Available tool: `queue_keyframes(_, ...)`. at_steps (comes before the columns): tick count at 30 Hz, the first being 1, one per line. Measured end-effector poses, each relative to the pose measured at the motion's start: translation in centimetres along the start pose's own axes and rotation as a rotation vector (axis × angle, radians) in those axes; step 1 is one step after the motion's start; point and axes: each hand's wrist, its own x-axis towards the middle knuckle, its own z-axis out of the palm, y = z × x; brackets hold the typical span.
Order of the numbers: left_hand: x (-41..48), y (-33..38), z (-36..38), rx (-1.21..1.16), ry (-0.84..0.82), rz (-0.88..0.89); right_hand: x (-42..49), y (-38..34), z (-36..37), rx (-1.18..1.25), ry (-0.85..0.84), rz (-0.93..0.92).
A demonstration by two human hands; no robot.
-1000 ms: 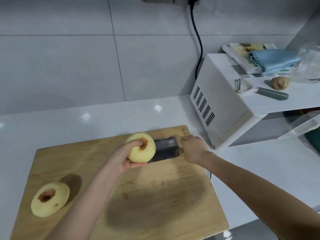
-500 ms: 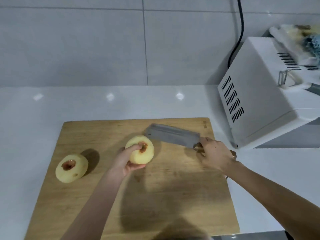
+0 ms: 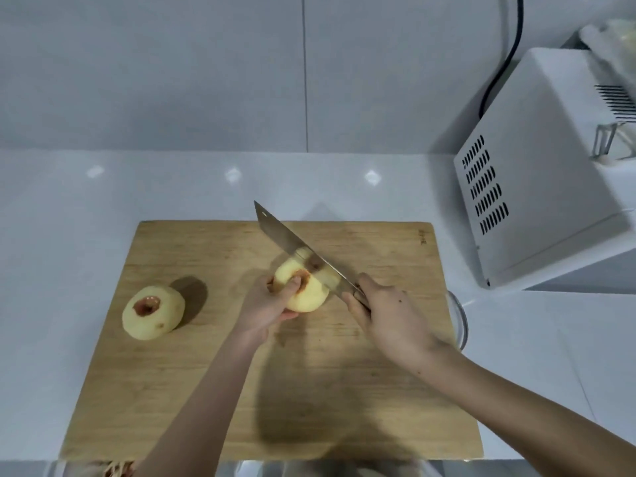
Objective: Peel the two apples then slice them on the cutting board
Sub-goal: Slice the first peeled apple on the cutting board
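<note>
A peeled, cored apple (image 3: 309, 293) sits on its side near the middle of the wooden cutting board (image 3: 192, 390). My left hand (image 3: 266, 306) grips it from the left, one finger at the core hole. My right hand (image 3: 389, 315) holds the handle of a cleaver (image 3: 296, 247), whose blade lies across the apple's right side, tip pointing to the far left. A second peeled, cored apple (image 3: 153, 312) rests alone at the board's left.
A white microwave (image 3: 537, 187) stands at the right with a peeler (image 3: 607, 142) on top and a black cable (image 3: 506, 53) behind. A glass bowl rim (image 3: 459, 318) shows at the board's right edge. Peel scraps (image 3: 117, 469) lie at the bottom edge.
My right hand lifted the cleaver off the board, swung its blade upright and brought it onto the apple. My left hand lowered the apple onto the board. The camera view shifted left and down.
</note>
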Motion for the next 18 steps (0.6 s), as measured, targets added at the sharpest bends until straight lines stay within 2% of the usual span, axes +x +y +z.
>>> queue_keyframes(5,-0.5,-0.3,-0.1,-0.073,0.012,0.028,-0.2,-0.7,0.0,-0.068,-0.011,-0.021)
queue_keyframes(9,-0.2,-0.6,0.1,-0.044,0.050,0.045,-0.4,-1.2,-0.5,-0.107,-0.042,-0.013)
queue_keyframes(18,0.2,-0.6,0.4,-0.033,0.092,0.053,0.4,-1.9,-1.7,-0.050,-0.169,0.043)
